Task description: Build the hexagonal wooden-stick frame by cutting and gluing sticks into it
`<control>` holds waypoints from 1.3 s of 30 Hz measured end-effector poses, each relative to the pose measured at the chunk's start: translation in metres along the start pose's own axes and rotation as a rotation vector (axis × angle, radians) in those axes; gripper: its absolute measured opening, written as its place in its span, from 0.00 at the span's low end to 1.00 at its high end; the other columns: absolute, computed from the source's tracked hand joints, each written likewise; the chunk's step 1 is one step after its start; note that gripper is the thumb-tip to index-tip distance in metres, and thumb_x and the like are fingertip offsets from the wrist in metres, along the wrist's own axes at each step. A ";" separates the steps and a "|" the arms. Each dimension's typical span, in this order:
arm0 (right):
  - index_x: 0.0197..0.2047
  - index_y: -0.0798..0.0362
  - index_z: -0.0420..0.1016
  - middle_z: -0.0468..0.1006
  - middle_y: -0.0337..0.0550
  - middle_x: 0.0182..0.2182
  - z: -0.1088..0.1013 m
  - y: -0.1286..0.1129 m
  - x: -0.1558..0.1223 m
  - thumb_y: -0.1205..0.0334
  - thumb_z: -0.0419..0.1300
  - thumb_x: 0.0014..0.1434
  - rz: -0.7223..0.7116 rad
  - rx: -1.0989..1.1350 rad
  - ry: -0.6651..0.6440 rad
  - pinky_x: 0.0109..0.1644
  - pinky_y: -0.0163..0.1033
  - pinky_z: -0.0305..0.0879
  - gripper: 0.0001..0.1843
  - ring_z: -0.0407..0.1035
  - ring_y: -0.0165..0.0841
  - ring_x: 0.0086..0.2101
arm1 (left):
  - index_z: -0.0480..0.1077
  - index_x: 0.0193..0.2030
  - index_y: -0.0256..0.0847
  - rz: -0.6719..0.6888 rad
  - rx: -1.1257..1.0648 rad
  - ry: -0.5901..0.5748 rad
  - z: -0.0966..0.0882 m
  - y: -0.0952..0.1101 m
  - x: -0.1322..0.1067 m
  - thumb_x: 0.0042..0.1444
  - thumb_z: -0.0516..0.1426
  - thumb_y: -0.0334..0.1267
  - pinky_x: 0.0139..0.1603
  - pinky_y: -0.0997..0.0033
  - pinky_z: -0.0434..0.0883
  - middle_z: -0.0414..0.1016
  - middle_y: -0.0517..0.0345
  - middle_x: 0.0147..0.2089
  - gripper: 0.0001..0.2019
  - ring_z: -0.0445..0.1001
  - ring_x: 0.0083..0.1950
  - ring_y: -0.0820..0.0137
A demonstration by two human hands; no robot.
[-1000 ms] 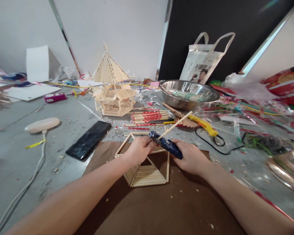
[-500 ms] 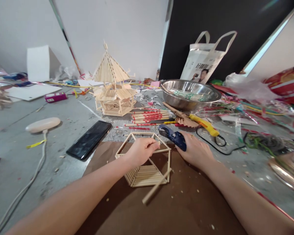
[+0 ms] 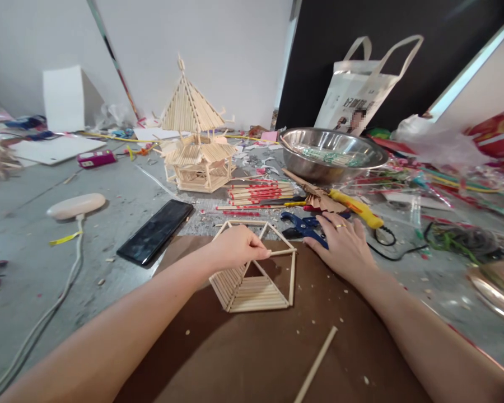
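My left hand [image 3: 239,246] is closed over the middle of a six-sided frame of thin wooden sticks [image 3: 258,302]. Thumb and fingertips pinch a thin wooden stick [image 3: 282,252] that reaches the frame's right corner; the palm hides its other end. Two sections of the frame are filled with rows of sticks. To the right, my right hand [image 3: 344,243] is open, fingers spread, by the handles of blue cutting pliers [image 3: 304,224], which lie with their jaws apart. A loose stick [image 3: 317,364] rests on the brown sheet [image 3: 243,358] nearer to me.
Behind the frame stands a stick-built pavilion [image 3: 197,151], beside red-marked sticks [image 3: 260,194] and a steel bowl [image 3: 334,154]. A yellow-handled corded tool [image 3: 357,208] lies right of the pliers. At left are a black phone [image 3: 155,232] and a white corded device [image 3: 76,206].
My right hand has let go of the blue pliers, which now lie on the table. The loose stick, earlier across the frame's corner, now lies lower right. My left hand stays over the frame.
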State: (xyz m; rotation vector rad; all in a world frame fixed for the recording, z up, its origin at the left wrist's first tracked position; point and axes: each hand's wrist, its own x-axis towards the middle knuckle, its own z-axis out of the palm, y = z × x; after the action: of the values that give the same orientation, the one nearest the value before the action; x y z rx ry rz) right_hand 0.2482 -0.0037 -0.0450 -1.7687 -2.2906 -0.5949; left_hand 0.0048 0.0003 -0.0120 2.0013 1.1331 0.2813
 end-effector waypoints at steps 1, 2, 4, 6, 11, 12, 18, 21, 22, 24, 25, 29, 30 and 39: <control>0.48 0.58 0.61 0.63 0.52 0.48 -0.002 -0.001 -0.001 0.49 0.44 0.53 -0.019 0.032 0.022 0.51 0.53 0.42 0.25 0.56 0.42 0.47 | 0.72 0.27 0.37 -0.022 0.019 -0.028 -0.001 0.000 -0.001 0.43 0.53 0.45 0.29 0.76 0.59 0.71 0.58 0.26 0.13 0.65 0.26 0.74; 0.47 0.56 0.62 0.65 0.51 0.47 -0.006 -0.003 -0.001 0.51 0.45 0.53 -0.046 0.077 0.041 0.52 0.52 0.42 0.23 0.57 0.41 0.46 | 0.72 0.30 0.38 -0.033 0.033 -0.056 -0.002 0.001 -0.001 0.42 0.54 0.44 0.29 0.76 0.60 0.73 0.58 0.28 0.13 0.67 0.28 0.74; 0.41 0.55 0.67 0.68 0.48 0.42 -0.016 -0.006 -0.003 0.54 0.46 0.54 -0.122 0.217 0.046 0.50 0.47 0.47 0.17 0.60 0.37 0.43 | 0.72 0.32 0.38 -0.025 0.043 -0.105 -0.002 0.002 -0.002 0.42 0.54 0.42 0.30 0.77 0.61 0.74 0.58 0.29 0.13 0.68 0.28 0.74; 0.32 0.54 0.69 0.71 0.44 0.33 -0.031 -0.011 -0.005 0.56 0.47 0.53 -0.201 0.402 -0.045 0.43 0.38 0.55 0.13 0.63 0.33 0.36 | 0.71 0.32 0.37 -0.020 0.032 -0.143 -0.001 0.003 -0.002 0.43 0.53 0.41 0.30 0.78 0.62 0.74 0.57 0.27 0.12 0.69 0.27 0.74; 0.29 0.51 0.69 0.70 0.34 0.24 -0.069 -0.022 -0.011 0.55 0.56 0.47 -0.410 0.705 -0.677 0.27 0.30 0.54 0.08 0.62 0.26 0.25 | 0.70 0.32 0.35 -0.069 0.015 -0.165 -0.003 0.005 -0.003 0.45 0.52 0.40 0.29 0.78 0.63 0.74 0.56 0.25 0.12 0.69 0.26 0.75; 0.29 0.50 0.69 0.70 0.34 0.25 -0.073 -0.024 -0.013 0.55 0.58 0.44 -0.459 0.714 -0.733 0.28 0.30 0.54 0.10 0.62 0.26 0.27 | 0.70 0.32 0.35 -0.072 0.013 -0.172 -0.004 0.005 -0.003 0.45 0.51 0.39 0.29 0.79 0.63 0.74 0.56 0.25 0.11 0.69 0.26 0.75; 0.27 0.50 0.69 0.70 0.35 0.26 -0.067 -0.034 -0.023 0.60 0.59 0.44 -0.569 0.635 -0.775 0.30 0.31 0.54 0.05 0.63 0.28 0.29 | 0.69 0.36 0.35 -0.016 0.042 -0.251 -0.005 0.005 -0.004 0.45 0.51 0.35 0.29 0.80 0.63 0.74 0.55 0.28 0.11 0.70 0.28 0.75; 0.25 0.50 0.69 0.70 0.34 0.24 -0.064 -0.036 -0.025 0.64 0.56 0.47 -0.563 0.657 -0.746 0.29 0.31 0.54 0.01 0.63 0.27 0.27 | 0.70 0.36 0.37 -0.005 0.084 -0.235 -0.006 0.007 -0.006 0.44 0.51 0.34 0.28 0.80 0.62 0.74 0.56 0.30 0.12 0.69 0.29 0.75; 0.25 0.50 0.69 0.70 0.34 0.23 -0.065 -0.036 -0.025 0.65 0.56 0.47 -0.559 0.677 -0.740 0.29 0.31 0.54 0.02 0.63 0.27 0.26 | 0.70 0.35 0.37 -0.007 0.092 -0.231 -0.007 0.008 -0.006 0.43 0.51 0.34 0.27 0.80 0.62 0.74 0.56 0.30 0.11 0.69 0.28 0.75; 0.25 0.50 0.69 0.70 0.34 0.23 -0.068 -0.032 -0.021 0.65 0.55 0.48 -0.537 0.734 -0.738 0.28 0.30 0.55 0.04 0.63 0.26 0.26 | 0.71 0.33 0.37 -0.007 0.099 -0.218 -0.008 0.008 -0.006 0.43 0.52 0.35 0.25 0.80 0.61 0.74 0.57 0.28 0.11 0.68 0.26 0.75; 0.25 0.51 0.69 0.70 0.34 0.23 -0.069 -0.029 -0.019 0.65 0.54 0.49 -0.511 0.767 -0.730 0.28 0.30 0.55 0.04 0.63 0.26 0.25 | 0.71 0.32 0.37 -0.001 0.102 -0.205 -0.008 0.008 -0.006 0.42 0.52 0.36 0.25 0.79 0.60 0.73 0.57 0.27 0.10 0.68 0.25 0.76; 0.27 0.52 0.67 0.69 0.37 0.23 -0.062 -0.010 -0.008 0.58 0.50 0.52 -0.230 0.827 -0.484 0.27 0.31 0.57 0.08 0.62 0.26 0.24 | 0.72 0.28 0.37 0.047 0.150 -0.157 -0.008 0.008 -0.005 0.42 0.53 0.39 0.27 0.77 0.60 0.73 0.57 0.26 0.10 0.67 0.26 0.74; 0.28 0.52 0.67 0.70 0.37 0.23 -0.057 -0.004 -0.005 0.57 0.50 0.52 -0.109 0.796 -0.354 0.28 0.32 0.57 0.10 0.62 0.27 0.24 | 0.72 0.28 0.37 0.049 0.157 -0.159 -0.008 0.008 -0.005 0.42 0.53 0.40 0.28 0.77 0.60 0.73 0.57 0.27 0.10 0.67 0.26 0.74; 0.42 0.54 0.66 0.73 0.48 0.36 -0.014 0.019 0.001 0.55 0.49 0.50 0.264 0.118 0.059 0.42 0.47 0.53 0.18 0.64 0.41 0.37 | 0.66 0.27 0.35 -0.015 -0.111 -0.139 -0.001 0.003 -0.003 0.41 0.51 0.34 0.22 0.80 0.60 0.71 0.59 0.22 0.06 0.66 0.23 0.77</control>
State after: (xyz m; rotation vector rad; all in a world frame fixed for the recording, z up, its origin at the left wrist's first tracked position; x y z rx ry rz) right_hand 0.2646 -0.0051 -0.0280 -1.9246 -1.9659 -0.4477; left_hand 0.0041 -0.0025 -0.0090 1.8838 1.0233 0.1901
